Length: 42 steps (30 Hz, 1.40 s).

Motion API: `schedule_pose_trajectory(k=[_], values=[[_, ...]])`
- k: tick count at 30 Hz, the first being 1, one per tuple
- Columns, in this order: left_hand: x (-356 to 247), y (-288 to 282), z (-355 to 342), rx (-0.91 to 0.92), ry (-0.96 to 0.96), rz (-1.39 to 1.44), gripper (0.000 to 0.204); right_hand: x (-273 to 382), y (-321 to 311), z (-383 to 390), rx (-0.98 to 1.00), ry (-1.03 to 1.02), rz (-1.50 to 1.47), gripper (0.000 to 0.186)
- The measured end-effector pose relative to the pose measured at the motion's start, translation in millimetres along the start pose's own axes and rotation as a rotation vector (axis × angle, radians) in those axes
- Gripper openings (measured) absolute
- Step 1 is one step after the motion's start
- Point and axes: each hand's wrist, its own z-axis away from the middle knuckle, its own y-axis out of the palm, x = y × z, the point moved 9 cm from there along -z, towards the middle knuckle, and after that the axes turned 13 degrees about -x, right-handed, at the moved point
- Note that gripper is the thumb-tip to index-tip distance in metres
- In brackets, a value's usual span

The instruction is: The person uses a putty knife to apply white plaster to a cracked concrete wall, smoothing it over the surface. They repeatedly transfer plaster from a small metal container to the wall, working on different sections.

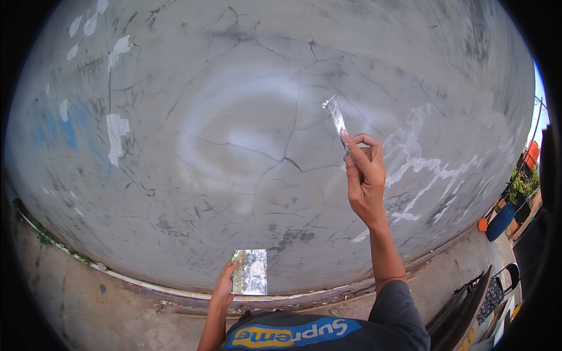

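My right hand point(367, 172) is raised in front of the cracked grey wall point(234, 193), its fingers closed round the handle end of a putty knife point(335, 117). The blade points up, with a small dab of white paste at its tip corner. Low at the centre, my left hand point(224, 284) grips the left edge of a flat metal plate point(250, 272). Whitish paste lies smeared over the plate's shiny face. Branching cracks run across the wall left of the knife. White filler patches point(404, 158) show right of my right hand, and more filler point(117, 137) lies far left.
A pale ledge point(152, 286) runs along the wall's foot above the concrete floor point(82, 298). At the lower right stand a chair point(497, 292) and stacked boards. A blue barrel point(500, 222), an orange object point(482, 224) and green plants point(523, 184) sit farther right.
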Motion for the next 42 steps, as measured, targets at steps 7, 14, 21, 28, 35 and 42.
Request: schedule_pose_trajectory(k=[7,14,21,28,35,42], values=[[-5,-14,-5,-0.008,0.004,0.024,0.036,6,21,-37,0.03,-0.406,0.297,0.07],[3,-9,-12,-0.011,-0.04,0.011,0.037,8,16,-62,0.081,-0.578,0.455,0.074],[11,-2,-17,-0.009,-0.091,-0.014,0.038,7,15,-72,0.084,-0.628,0.453,0.073],[22,-2,-27,0.02,-0.092,-0.023,0.041,1,19,-71,0.114,-0.607,0.496,0.073],[20,-2,-23,0.014,-0.099,-0.053,0.039,13,5,-58,0.132,-0.497,0.613,0.071],[29,1,-25,0.083,-0.146,-0.051,0.041,38,27,-44,0.003,-0.294,0.486,0.063]])
